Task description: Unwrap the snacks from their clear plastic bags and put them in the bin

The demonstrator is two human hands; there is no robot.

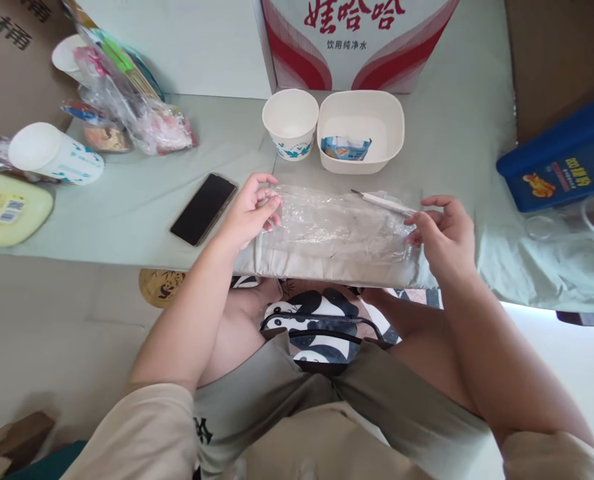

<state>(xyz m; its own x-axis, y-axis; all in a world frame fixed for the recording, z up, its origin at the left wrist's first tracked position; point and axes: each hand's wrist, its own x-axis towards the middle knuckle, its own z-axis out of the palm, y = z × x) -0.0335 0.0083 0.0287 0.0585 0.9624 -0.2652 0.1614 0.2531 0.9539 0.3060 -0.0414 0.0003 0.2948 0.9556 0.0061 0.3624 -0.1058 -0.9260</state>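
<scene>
A paper cup (291, 123) and a white bowl (361, 130) holding a blue packet (345, 148) stood just behind the work, a phone (204, 209) lay to the left, and a white tool (381, 202) rested near the right. Pale green cloth covered the bench (141, 200). The clear plastic bag (337, 230) lay at the bench's near edge, stretched between the left hand (249, 213) and the right hand (441, 233), each pinching one end.

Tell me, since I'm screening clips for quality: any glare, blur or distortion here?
Head view: soft even light, faint shadows; sheen on the clear plastic bag between left hand and right hand; blown-out strip below the table at right; wide-angle bending at the borders; focus sharp.
</scene>
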